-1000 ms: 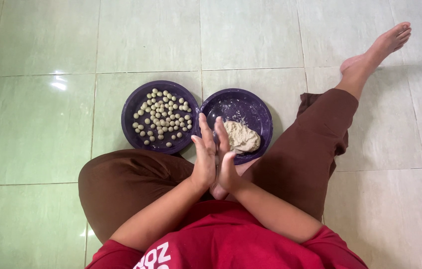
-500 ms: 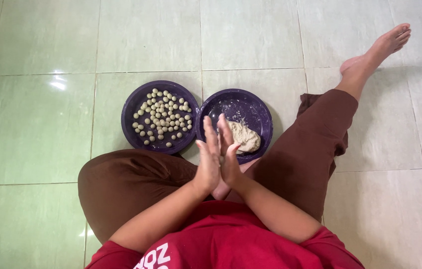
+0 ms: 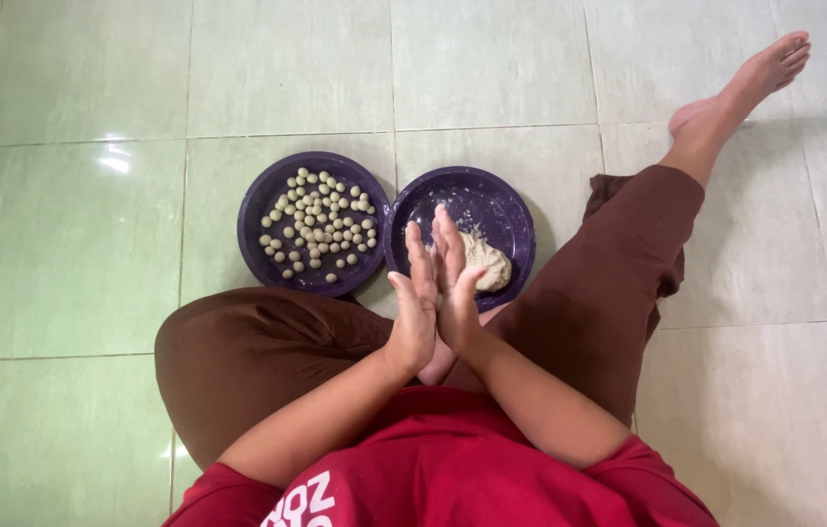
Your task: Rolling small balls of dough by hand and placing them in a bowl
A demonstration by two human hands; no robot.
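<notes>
My left hand (image 3: 414, 314) and my right hand (image 3: 454, 278) are pressed palm to palm with the fingers straight, held above my lap at the near edge of the right purple plate (image 3: 521, 217). Whatever lies between the palms is hidden. That plate holds a lump of pale dough (image 3: 488, 263), partly covered by my fingertips. The left purple plate (image 3: 254, 210) touches it side by side and carries several small round dough balls (image 3: 321, 226).
I sit on a pale green tiled floor (image 3: 72, 244) in brown trousers and a red shirt. My left knee (image 3: 228, 342) is folded in front of me. My right leg stretches to the upper right, ending in a bare foot (image 3: 740, 88).
My palms have slid against each other, and the fingertips have shifted slightly to the right over the dough plate. The plates and my legs have stayed still.
</notes>
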